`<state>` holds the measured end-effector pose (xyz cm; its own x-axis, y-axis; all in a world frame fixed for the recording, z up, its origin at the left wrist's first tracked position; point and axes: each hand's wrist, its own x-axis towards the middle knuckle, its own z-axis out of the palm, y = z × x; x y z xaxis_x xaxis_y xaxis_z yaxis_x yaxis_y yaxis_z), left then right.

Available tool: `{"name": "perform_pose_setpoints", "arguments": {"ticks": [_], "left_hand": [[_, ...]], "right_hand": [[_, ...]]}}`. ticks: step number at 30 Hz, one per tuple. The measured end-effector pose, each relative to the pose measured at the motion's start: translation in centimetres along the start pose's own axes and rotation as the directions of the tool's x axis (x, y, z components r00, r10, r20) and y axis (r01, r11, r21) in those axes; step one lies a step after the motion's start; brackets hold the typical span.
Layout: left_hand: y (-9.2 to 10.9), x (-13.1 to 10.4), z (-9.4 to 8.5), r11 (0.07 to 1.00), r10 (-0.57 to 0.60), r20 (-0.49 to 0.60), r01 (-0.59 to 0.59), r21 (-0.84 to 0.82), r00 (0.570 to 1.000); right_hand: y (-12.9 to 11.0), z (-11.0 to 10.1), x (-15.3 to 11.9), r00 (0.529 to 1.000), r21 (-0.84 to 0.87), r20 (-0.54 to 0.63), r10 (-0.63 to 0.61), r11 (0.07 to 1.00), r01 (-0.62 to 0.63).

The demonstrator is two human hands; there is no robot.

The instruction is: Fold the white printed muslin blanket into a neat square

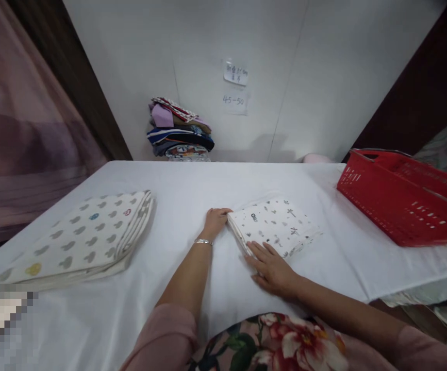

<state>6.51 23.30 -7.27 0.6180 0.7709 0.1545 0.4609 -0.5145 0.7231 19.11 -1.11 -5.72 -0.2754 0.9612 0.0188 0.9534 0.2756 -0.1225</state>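
A folded white cloth [275,224] with small grey prints lies flat on the white-covered table [177,288] in front of me. At its left corner is my left hand [216,221], its fingertips touching the cloth's edge; whether they pinch it is too small to tell. My right hand [271,268] rests with spread fingers on the near edge of the same cloth. A larger folded cloth [87,234] with grey, blue, red and yellow motifs lies at the left.
A red plastic basket [409,198] stands on the table's right side. Beyond the far edge is a stack of folded fabrics [180,129] against the wall. Two paper notes [235,87] hang there. A pink curtain [26,123] hangs at the left.
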Motion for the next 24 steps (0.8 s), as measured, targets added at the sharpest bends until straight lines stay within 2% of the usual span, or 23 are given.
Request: {"name": "perform_pose_setpoints", "arguments": {"ticks": [3,5,6,8,10,11,13,15,18,20,21,22,23,24], "left_hand": [[0.7,-0.4,-0.6,0.994,-0.053,0.049,0.057,-0.098,0.997],[2.1,-0.9,-0.6,0.989,-0.079,0.005,0.079,-0.125,0.997],[3.0,-1.2,-0.4,0.994,-0.059,-0.039,0.055,-0.1,0.998],[5.2,-2.0,0.3,0.997,0.07,-0.097,-0.068,0.027,0.993],[7.0,-2.9,1.5,0.961,0.221,-0.048,-0.209,0.182,0.974],[7.6,-3.3,2.1,0.936,0.26,-0.002,-0.252,0.246,0.966],[7.9,-4.1,3.1,0.896,0.267,0.071,-0.275,0.347,0.961],[7.4,-4.5,3.8,0.873,0.244,0.091,-0.259,0.414,0.966],[6.5,-4.6,3.9,0.854,0.252,0.092,-0.266,0.447,0.963],[6.6,-4.4,3.5,0.848,0.24,0.12,-0.268,0.456,0.963],[6.9,-4.3,3.3,0.847,0.219,0.145,-0.262,0.462,0.965],[7.4,-4.2,3.2,0.847,0.188,0.169,-0.247,0.47,0.967],[8.0,-4.2,3.1,0.849,0.15,0.188,-0.224,0.479,0.971],[8.7,-4.3,3.2,0.85,0.114,0.199,-0.199,0.488,0.973]], "right_hand": [[-0.1,-0.1,0.0,1.0,0.015,0.021,0.012,1.0,-0.012],[-0.1,-0.1,0.1,1.0,0.022,0.024,0.01,1.0,-0.011],[-0.1,-0.1,0.2,1.0,0.025,0.021,0.008,1.0,-0.009],[-0.1,-0.1,0.3,1.0,0.033,0.012,0.001,0.999,-0.001],[-0.2,-0.2,0.3,1.0,0.046,0.013,-0.009,0.999,0.008],[-0.3,-0.3,0.3,1.0,0.055,0.02,-0.014,0.998,0.013],[-0.4,-0.8,-0.2,0.999,0.082,0.043,-0.032,0.996,0.028],[-0.2,-1.5,-1.0,0.995,0.144,0.059,-0.085,0.987,0.076],[2.2,-3.2,-2.0,0.991,0.294,-0.032,-0.129,0.947,0.132],[5.6,-4.5,-1.9,0.985,0.407,-0.174,0.018,0.912,0.056],[7.8,-5.2,-1.6,0.957,0.476,-0.238,0.163,0.879,-0.031],[10.3,-5.8,-1.2,0.912,0.555,-0.257,0.32,0.821,-0.131],[12.8,-6.3,-0.7,0.846,0.631,-0.249,0.471,0.741,-0.227],[15.2,-6.7,-0.1,0.761,0.705,-0.224,0.609,0.64,-0.305]]}}
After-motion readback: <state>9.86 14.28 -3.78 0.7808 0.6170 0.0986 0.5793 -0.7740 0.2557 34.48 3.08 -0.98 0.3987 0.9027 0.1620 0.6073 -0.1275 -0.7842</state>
